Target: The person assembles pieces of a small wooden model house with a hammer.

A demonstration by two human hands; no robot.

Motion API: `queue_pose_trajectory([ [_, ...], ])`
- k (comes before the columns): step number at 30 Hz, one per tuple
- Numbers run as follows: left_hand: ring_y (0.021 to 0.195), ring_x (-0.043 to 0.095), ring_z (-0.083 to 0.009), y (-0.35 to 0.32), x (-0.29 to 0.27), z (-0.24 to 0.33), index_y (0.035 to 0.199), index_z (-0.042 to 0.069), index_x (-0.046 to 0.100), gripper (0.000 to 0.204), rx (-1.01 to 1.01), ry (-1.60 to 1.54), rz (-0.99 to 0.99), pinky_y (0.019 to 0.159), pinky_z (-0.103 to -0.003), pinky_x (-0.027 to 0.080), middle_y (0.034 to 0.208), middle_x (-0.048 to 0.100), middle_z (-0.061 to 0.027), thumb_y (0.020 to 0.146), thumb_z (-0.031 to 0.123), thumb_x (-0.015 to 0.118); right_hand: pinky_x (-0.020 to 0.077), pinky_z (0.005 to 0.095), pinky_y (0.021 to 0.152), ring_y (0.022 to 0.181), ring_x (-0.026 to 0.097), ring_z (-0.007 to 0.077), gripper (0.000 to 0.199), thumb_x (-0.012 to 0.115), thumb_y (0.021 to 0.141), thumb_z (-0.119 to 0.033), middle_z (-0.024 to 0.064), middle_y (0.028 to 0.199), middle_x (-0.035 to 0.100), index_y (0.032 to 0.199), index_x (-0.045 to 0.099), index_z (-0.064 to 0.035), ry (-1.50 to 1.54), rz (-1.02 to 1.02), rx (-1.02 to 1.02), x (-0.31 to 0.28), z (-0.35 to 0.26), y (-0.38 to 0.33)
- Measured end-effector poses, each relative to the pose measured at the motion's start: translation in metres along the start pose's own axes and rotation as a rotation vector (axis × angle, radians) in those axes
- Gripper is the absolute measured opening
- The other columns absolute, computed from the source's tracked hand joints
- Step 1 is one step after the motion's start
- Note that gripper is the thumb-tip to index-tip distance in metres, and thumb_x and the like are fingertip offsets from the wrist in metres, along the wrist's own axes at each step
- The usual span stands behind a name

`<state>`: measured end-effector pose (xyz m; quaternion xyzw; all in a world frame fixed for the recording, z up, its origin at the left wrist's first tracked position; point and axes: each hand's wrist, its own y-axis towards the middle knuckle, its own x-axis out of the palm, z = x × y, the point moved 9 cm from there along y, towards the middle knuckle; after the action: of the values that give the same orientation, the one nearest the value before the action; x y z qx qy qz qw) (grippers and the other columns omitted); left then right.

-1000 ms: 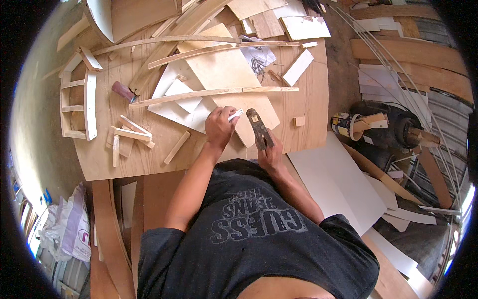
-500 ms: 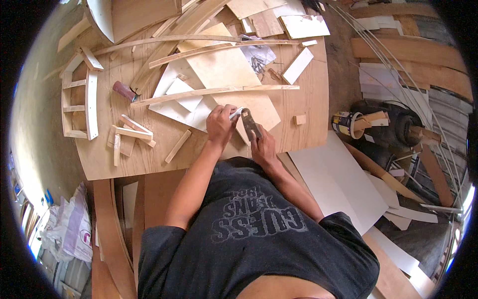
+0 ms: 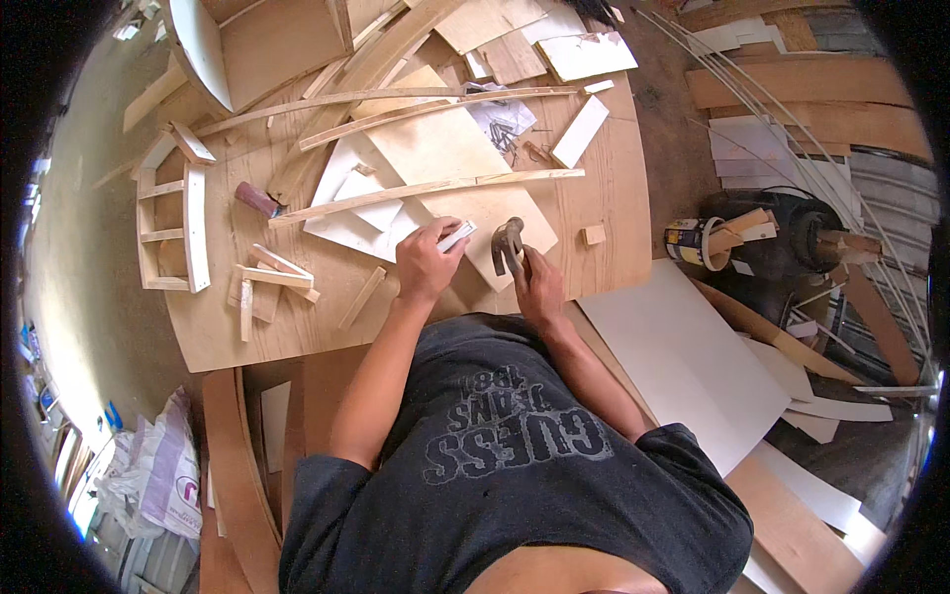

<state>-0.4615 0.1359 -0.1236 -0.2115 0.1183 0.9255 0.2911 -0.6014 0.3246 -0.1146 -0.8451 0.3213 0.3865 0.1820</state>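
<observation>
My left hand (image 3: 427, 261) is closed on a small white-faced piece of wood (image 3: 458, 236), which sticks out past the fingers toward the right. My right hand (image 3: 540, 287) grips a claw hammer (image 3: 508, 241) by its handle, close beneath the head. A short gap separates the hammer from the white piece. Both hands are over the near edge of the wooden worktable (image 3: 604, 262), above a pale plywood panel (image 3: 475, 223). Just beyond them, a long, slightly curved wooden strip (image 3: 426, 194) lies across the panel.
At left stands a small slatted wooden frame (image 3: 198, 228), with several short sticks (image 3: 280, 280) nearer me. Nails (image 3: 503, 137) lie on plastic at the far side. A small wood block (image 3: 593, 235) sits at right. Beyond the table are a bucket of offcuts (image 3: 693, 244) and a white sheet (image 3: 693, 366).
The hammer head has come away from the white piece and turned, so its claw shows now. My left hand still holds the piece, slightly lower and further left. The whole view has shifted a little.
</observation>
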Motion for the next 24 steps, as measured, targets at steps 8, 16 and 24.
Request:
queue_pose_trajectory([
  [8, 0.095, 0.082, -0.0263, -0.017, -0.054, -0.006, 0.115, 0.006, 0.078, 0.032, -0.158, -0.077, 0.009, 0.085, -0.037, 0.063, 0.106, 0.083, -0.0123, 0.086, 0.016, 0.088, 0.0561, 0.0503, 0.075, 0.087, 0.071, 0.0427, 0.031, 0.079, 0.097, -0.021, 0.0235, 0.095, 0.072, 0.118, 0.073, 0.0024, -0.086, 0.099, -0.062, 0.013, 0.003, 0.012],
  [16, 0.094, 0.082, -0.0226, -0.041, -0.079, -0.004, 0.121, 0.005, 0.079, 0.034, -0.2, -0.233, 0.066, 0.083, -0.036, 0.064, 0.105, 0.083, -0.0139, 0.09, 0.016, 0.086, 0.0571, 0.051, 0.087, 0.1, 0.071, 0.0423, 0.034, 0.077, 0.096, -0.022, 0.0213, 0.113, 0.071, 0.124, 0.075, -0.0032, -0.133, 0.119, -0.045, 0.029, 0.015, 0.013],
  [24, 0.094, 0.076, -0.0125, -0.063, -0.074, 0.007, 0.138, -0.004, 0.068, 0.047, -0.346, -0.627, 0.019, 0.084, -0.028, 0.062, 0.113, 0.08, -0.011, 0.094, 0.004, 0.082, 0.0556, 0.0522, 0.091, 0.106, 0.068, 0.0425, 0.035, 0.075, 0.098, -0.026, 0.0217, 0.121, 0.066, 0.125, 0.071, -0.0034, -0.116, 0.028, 0.082, 0.028, 0.016, 0.012],
])
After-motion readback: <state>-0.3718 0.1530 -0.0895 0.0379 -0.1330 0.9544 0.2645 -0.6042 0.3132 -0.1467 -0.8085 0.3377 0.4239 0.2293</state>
